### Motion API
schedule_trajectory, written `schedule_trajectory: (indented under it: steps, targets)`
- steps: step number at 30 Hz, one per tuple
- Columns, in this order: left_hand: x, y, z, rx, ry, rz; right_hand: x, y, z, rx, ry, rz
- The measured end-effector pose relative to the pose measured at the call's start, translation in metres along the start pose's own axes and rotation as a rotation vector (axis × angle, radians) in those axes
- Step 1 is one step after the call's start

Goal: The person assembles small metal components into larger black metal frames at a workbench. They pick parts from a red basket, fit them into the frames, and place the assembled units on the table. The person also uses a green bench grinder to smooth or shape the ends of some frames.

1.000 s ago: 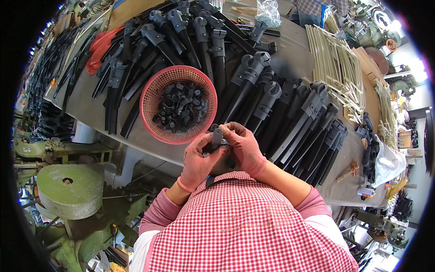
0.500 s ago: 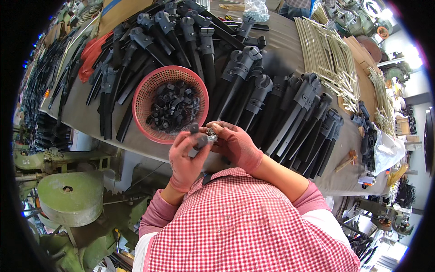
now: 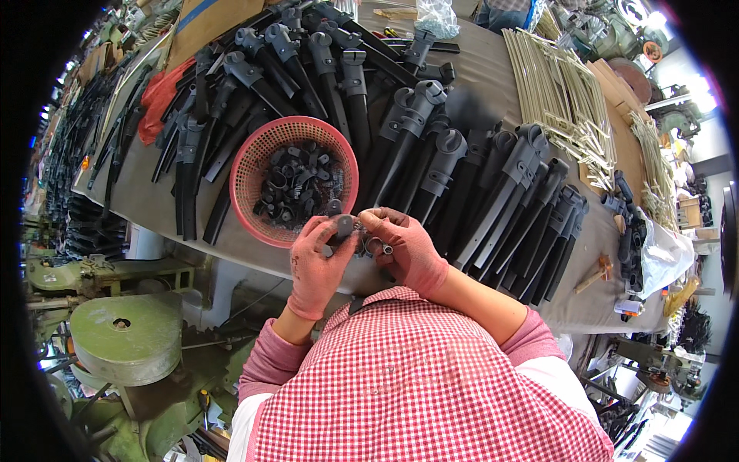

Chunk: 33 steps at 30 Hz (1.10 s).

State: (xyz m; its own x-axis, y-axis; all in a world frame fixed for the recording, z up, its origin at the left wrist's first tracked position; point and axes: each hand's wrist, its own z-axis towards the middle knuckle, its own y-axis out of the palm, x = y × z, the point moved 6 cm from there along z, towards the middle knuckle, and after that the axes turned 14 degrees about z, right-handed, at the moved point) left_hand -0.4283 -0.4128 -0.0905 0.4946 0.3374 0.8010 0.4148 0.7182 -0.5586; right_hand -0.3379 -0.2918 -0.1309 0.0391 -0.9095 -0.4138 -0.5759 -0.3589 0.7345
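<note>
In my gloved left hand, closed at the front of the basket, is a small black plastic clip gripped between thumb and fingers. My right hand, also in a pink glove, touches fingertips close to that clip. Several small metal coil springs sit in its curled fingers. Just beyond both hands stands a round pink plastic basket holding many loose black clips and some springs. Whether a spring is inside the held clip is too small to tell.
Black tubes with grey jointed heads lie in rows behind and right of the basket. More tubes pile up at the back left. Pale thin rods are stacked at the right. A green machine stands at lower left.
My fingertips have come closer together around the black clip, which now shows more upright. The springs in my right hand show lower and more spread out.
</note>
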Motion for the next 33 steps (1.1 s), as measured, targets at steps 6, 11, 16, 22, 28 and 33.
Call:
schedule_trajectory:
  steps: [6, 11, 16, 22, 28, 33]
  targets:
    - [-0.002, 0.000, 0.000, 0.007, 0.021, -0.005, -0.009, 0.009, -0.002, 0.016, -0.084, -0.151]
    - [-0.026, 0.021, -0.013, -0.137, -0.421, -0.723, -0.023, 0.019, -0.006, -0.080, -0.105, -0.324]
    - [-0.003, 0.005, -0.011, 0.056, -0.052, -0.110, -0.038, 0.030, -0.013, -0.161, -0.221, -0.589]
    - [-0.002, 0.000, -0.003, 0.082, -0.084, -0.161, -0.017, 0.025, -0.006, -0.154, -0.026, -0.079]
    - [-0.012, 0.017, -0.014, -0.075, -0.385, -0.699, -0.017, 0.025, -0.010, -0.097, -0.159, -0.209]
    - [-0.014, 0.011, -0.012, -0.028, -0.267, -0.443, -0.018, 0.026, -0.016, -0.074, -0.231, -0.351]
